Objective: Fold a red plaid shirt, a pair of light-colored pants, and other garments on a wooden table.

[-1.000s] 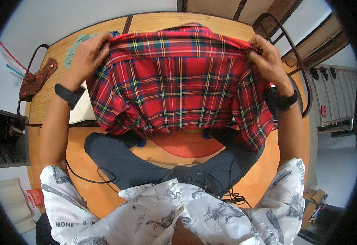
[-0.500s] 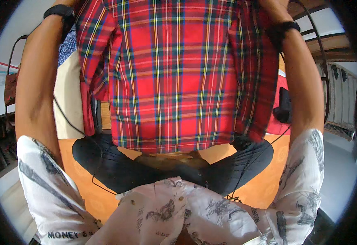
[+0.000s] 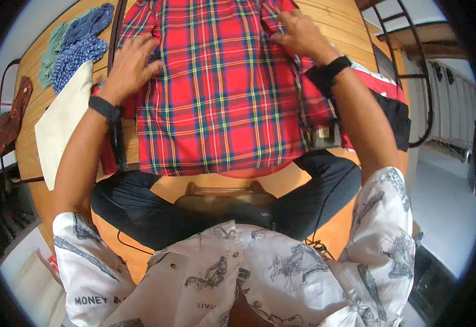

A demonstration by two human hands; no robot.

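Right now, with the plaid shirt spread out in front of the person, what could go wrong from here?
The plaid shirt appears to reach past the near edge of the table, so it might slip off. The rumpled sleeve near the right hand could crease if pressed as it lies. The left forearm overlaps the cream cloth in view and may brush it out of place.

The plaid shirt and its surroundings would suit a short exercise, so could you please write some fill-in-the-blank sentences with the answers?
1. The plaid shirt is mainly ____ in colour.
2. By the left hand, as by the right hand, a black band circles the ____.
3. The cream cloth lies to the person's ____ of the shirt.
4. The green cloth lies beside a patterned cloth that is mainly ____.

Missing words: red; wrist; left; blue.
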